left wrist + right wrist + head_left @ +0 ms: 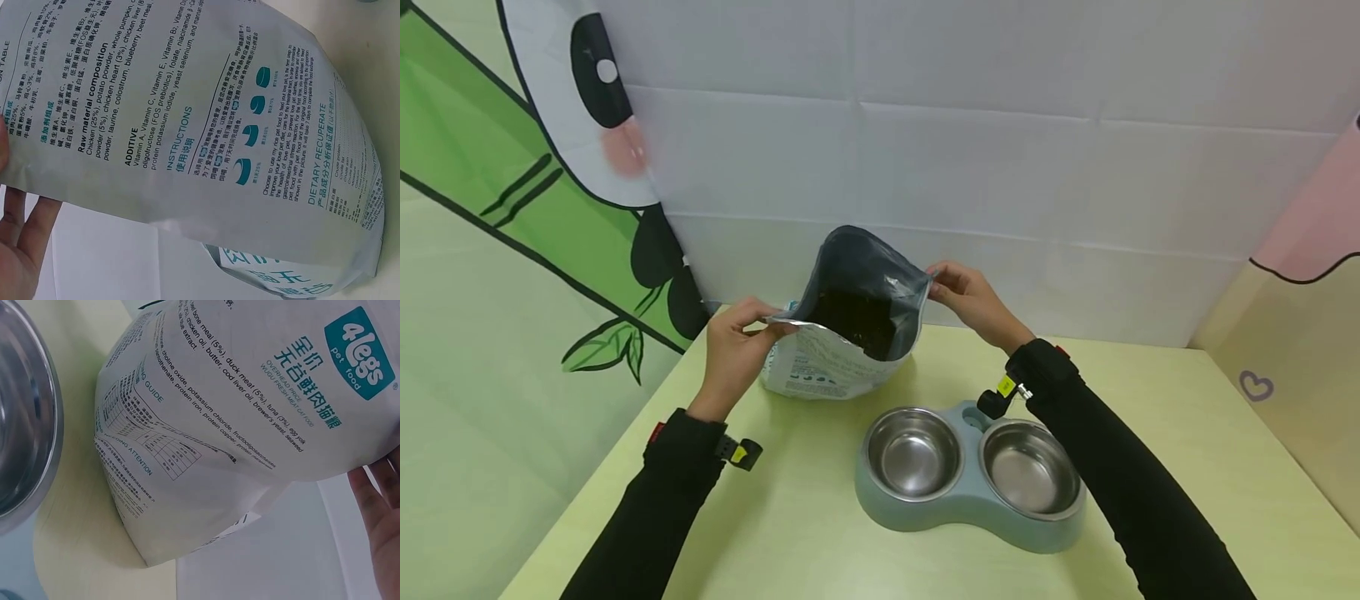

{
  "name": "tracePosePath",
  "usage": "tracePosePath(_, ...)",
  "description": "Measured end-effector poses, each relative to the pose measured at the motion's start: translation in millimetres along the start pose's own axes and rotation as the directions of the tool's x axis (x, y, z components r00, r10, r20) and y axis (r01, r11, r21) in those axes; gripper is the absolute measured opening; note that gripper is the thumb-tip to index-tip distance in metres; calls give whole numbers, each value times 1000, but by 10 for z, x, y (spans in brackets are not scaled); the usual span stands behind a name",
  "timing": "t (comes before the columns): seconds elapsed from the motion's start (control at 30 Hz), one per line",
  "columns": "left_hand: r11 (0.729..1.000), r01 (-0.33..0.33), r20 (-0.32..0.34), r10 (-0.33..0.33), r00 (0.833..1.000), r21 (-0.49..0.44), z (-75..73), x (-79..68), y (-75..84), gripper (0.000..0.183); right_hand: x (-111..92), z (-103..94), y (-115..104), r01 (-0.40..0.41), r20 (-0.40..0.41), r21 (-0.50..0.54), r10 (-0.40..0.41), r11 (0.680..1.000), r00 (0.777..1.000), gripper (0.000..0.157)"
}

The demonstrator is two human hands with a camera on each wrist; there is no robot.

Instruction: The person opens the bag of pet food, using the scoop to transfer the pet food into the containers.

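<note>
A white cat food bag [827,362] with a silvery lining stands on the table, its wide mouth tilted toward me. Dark brown kibble [857,317] shows inside. My left hand [733,354] pinches the left corner of the mouth between thumb and fingers. At the opposite corner, my right hand [973,304] pinches the rim. Printed text and blue-green shapes cover the bag's side [187,125] in the left wrist view. In the right wrist view the bag [250,412] carries a "4Legs pet food" label, with the right fingers [375,494] at its edge.
In front of the bag sits a blue-grey double feeder [917,517] with two steel bowls, the left bowl [913,454] and the right bowl [1030,467], both bare inside. My right forearm reaches over the feeder's right side. A white cloth backdrop [1000,167] hangs behind the pale table [760,533].
</note>
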State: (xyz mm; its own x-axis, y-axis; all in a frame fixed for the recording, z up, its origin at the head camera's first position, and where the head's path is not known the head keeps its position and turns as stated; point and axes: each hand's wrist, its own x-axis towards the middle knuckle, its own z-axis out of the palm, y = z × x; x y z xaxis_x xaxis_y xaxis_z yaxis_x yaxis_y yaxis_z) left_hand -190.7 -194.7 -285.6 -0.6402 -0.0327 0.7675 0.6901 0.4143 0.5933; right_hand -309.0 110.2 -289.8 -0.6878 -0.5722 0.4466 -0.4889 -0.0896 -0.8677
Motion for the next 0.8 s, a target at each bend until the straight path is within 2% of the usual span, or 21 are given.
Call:
tracePosePath(0.23,1000,22,15,-21,1000,-23,5,-55,6,11,-68,0,-34,-16,11,-26,16,1000,1000,15)
tracePosePath(0.6,999,-9,36,11,999,-51,-21,-125,22,12,-203,71,-41,-25,-12,-131,23,991,1000,18)
tracePosePath(0.8,997,-53,58,57,997,-59,-66,-176,42,13,-271,125,-74,-23,-18,-156,21,988,1000,19)
